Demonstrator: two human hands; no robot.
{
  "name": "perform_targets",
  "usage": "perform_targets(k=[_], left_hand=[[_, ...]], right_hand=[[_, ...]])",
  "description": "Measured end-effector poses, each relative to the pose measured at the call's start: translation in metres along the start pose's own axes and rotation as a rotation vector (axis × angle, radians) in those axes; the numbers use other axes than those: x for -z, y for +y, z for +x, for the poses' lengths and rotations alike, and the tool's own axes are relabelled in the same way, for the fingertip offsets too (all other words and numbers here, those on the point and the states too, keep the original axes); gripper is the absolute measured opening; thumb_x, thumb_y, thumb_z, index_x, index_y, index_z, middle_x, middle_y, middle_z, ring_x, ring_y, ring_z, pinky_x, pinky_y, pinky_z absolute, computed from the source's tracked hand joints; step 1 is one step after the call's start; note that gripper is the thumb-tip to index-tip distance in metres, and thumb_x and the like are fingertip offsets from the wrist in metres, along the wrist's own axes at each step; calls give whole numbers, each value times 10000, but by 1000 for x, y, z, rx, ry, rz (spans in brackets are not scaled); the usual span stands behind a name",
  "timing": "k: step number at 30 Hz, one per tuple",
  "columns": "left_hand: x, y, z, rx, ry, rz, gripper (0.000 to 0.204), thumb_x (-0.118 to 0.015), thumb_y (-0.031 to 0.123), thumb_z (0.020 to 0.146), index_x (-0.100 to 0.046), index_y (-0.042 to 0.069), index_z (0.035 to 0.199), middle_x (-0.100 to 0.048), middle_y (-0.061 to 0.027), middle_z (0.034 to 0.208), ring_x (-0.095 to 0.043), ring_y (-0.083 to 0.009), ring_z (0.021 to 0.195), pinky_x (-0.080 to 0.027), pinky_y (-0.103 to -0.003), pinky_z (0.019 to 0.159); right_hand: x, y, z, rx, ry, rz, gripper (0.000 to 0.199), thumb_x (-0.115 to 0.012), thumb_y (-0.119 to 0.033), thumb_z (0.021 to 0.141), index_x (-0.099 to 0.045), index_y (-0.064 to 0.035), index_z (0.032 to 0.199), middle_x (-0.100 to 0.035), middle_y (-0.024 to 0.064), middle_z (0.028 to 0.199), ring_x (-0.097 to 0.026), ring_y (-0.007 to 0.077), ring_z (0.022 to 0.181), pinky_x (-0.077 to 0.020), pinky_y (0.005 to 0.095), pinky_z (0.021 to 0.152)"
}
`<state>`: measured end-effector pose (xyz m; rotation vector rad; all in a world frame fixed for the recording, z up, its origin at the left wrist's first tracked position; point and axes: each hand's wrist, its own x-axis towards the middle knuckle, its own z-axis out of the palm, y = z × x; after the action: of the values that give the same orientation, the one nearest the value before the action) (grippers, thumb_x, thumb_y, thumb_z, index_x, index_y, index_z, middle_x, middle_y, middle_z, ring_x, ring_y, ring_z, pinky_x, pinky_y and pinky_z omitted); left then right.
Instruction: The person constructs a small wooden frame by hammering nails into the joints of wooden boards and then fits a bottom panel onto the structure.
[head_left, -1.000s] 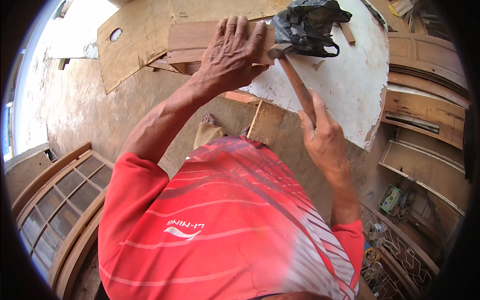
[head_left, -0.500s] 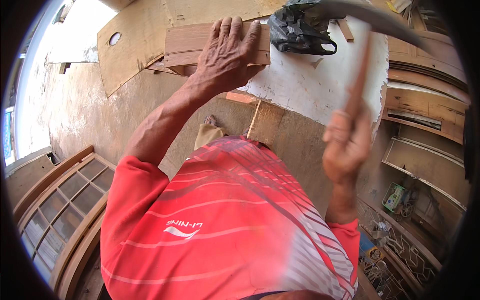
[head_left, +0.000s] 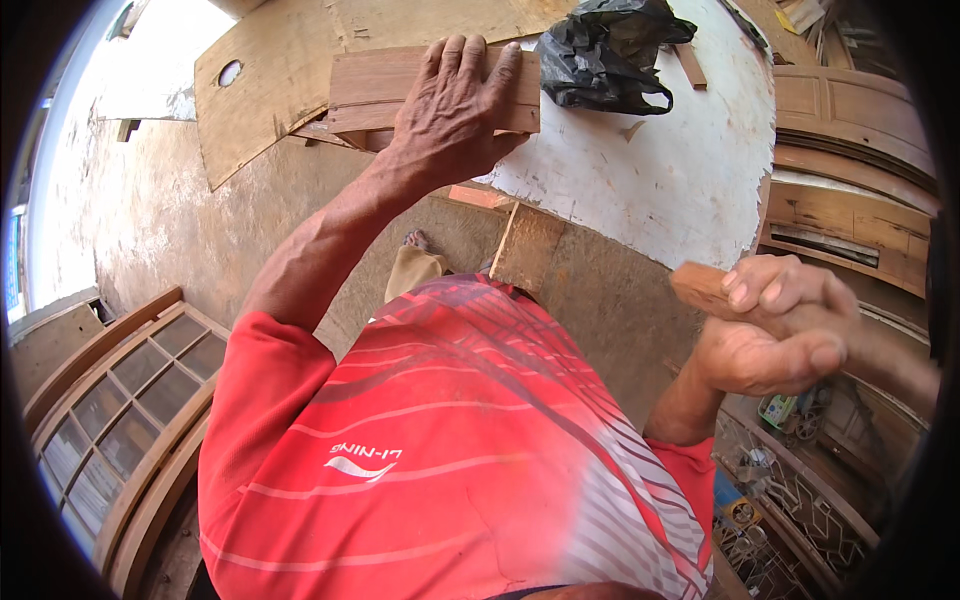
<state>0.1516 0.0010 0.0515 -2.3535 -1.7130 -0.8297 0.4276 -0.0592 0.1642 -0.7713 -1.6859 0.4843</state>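
While the left hand [head_left: 455, 110] presses flat, fingers spread, on a reddish-brown rectangular wooden block [head_left: 375, 90] at the white worktop's [head_left: 660, 180] edge, the right hand [head_left: 770, 335] is clenched around a brown wooden tool handle [head_left: 705, 285], well apart from the block. Crumpled black plastic bag [head_left: 610, 50] lies just right of the left hand.

The reddish-brown wooden block [head_left: 400, 90] lies flat at the edge of a white work surface, grain running along its length, partly covered by a palm. The wooden tool handle [head_left: 705, 288] is raised, its squared end protruding from a closed fist.
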Motion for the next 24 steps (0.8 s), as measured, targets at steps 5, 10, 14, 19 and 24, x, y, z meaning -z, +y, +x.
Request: perform_targets(k=[5,10,14,19,24], left_hand=[[-1,0,14,25,-43,-24,933,-868,348,737,-436,8,1491,-490,-256,1338,-440,-437,1324,-311,-536,1169],[-3,1,-1,5,-5,-17,919,-868,358,743,-447,5,1480,-492,-254,1337,-437,-442,1329,-319,-534,1168],[-5,3,3,-12,21,-17,920,-872,360,743,-449,9,1481,-487,-263,1342,-436,-445,1332,-318,-536,1172],[-7,-6,10,-10,47,17,945,-879,370,733,-443,12,1491,-491,-265,1338,-442,-453,1328,-311,-542,1177],[-4,1,-2,18,5,-10,935,-880,353,734,-446,1,1484,-495,-254,1340,-442,-444,1333,-315,-540,1173]], right_hand=[[-28,52,-46,-396,-747,-670,344,-629,-318,1046,-488,-5,1027,-633,219,729,-661,430,662,-534,491,580],[2,-5,-1,-114,-119,-54,346,-600,-294,1065,-501,30,1134,-575,85,743,-548,206,577,-461,349,515],[2,27,-41,-31,-120,-210,369,-582,-345,1071,-508,14,1113,-612,107,716,-604,280,612,-501,409,545],[-21,43,-30,-430,-551,-561,392,-619,-312,1053,-530,54,1160,-637,287,742,-645,481,673,-507,466,522],[-17,2,-7,34,213,198,330,-597,-269,1067,-542,48,1142,-617,135,852,-521,142,572,-472,289,484]])
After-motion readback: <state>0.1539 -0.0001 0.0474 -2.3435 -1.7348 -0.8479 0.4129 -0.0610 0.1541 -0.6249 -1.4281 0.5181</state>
